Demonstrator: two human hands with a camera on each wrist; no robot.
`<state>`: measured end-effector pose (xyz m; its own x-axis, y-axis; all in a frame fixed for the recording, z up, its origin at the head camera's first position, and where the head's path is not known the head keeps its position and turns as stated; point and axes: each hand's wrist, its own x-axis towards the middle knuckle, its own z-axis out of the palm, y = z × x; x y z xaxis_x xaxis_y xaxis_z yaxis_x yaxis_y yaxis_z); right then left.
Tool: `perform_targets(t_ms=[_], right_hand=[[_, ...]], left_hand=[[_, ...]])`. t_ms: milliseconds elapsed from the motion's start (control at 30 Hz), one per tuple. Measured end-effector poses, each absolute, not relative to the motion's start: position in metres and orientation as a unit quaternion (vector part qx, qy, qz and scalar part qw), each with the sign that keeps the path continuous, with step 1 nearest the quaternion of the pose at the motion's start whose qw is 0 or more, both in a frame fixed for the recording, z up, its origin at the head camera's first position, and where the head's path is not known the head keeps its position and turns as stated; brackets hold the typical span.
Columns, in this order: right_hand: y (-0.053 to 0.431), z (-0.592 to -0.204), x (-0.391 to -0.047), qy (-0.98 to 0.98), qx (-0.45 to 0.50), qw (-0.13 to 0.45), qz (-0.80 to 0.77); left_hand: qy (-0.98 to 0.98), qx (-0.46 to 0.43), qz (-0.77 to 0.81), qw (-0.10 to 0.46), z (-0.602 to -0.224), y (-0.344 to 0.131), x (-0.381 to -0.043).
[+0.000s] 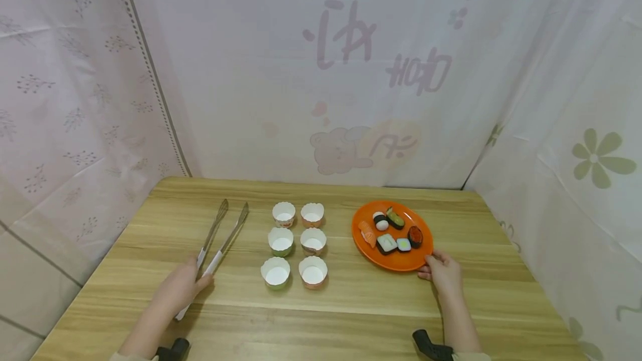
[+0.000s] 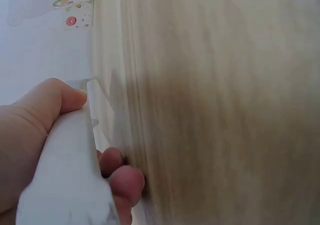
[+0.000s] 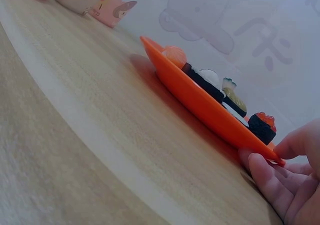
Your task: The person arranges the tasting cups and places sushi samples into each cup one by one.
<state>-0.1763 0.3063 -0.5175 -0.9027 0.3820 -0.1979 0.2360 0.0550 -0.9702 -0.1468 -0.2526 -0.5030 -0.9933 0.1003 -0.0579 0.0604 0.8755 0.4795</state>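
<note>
curtains (image 1: pixel 251 88) back a wood-grain table (image 1: pixel 351 327) with six cupcake liners (image 1: pixel 313 240); left hand (image 1: pixel 178 287) grips tongs (image 1: pixel 214 261), right hand (image 1: pixel 444 273) pinches a plate (image 1: pixel 393 262) of sushi (image 1: pixel 387 244).

Dial set on the head view. Wood-grained table (image 1: pixel 371 308) spread broadly around 6, its streaks running crosswise. Pale back cloth (image 1: pixel 241 71) hung behind its far edge, with mauve lettering (image 1: pixel 351 38) near 12 and a faint bear print (image 1: pixel 335 152) at dial centre. Left cloth (image 1: pixel 55 127), at 9, bore grey sprigs; a dotted line (image 1: pixel 150 63) slanted from between 10 and 11 down to 9. Right cloth (image 1: pixel 562 227) showed creases and, at 3, an olive flower (image 1: pixel 594 158). Light was soft, diffuse.
</note>
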Motion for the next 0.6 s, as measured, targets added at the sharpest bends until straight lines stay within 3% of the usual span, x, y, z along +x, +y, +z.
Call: perform_targets(t_ms=[600], right_hand=[[0.3061,-0.5201,-0.1776,-0.728,-0.217,0.063,0.647]], left_hand=[[0.957,0.056,0.279,0.049,-0.4987,-0.2559,-0.1431]])
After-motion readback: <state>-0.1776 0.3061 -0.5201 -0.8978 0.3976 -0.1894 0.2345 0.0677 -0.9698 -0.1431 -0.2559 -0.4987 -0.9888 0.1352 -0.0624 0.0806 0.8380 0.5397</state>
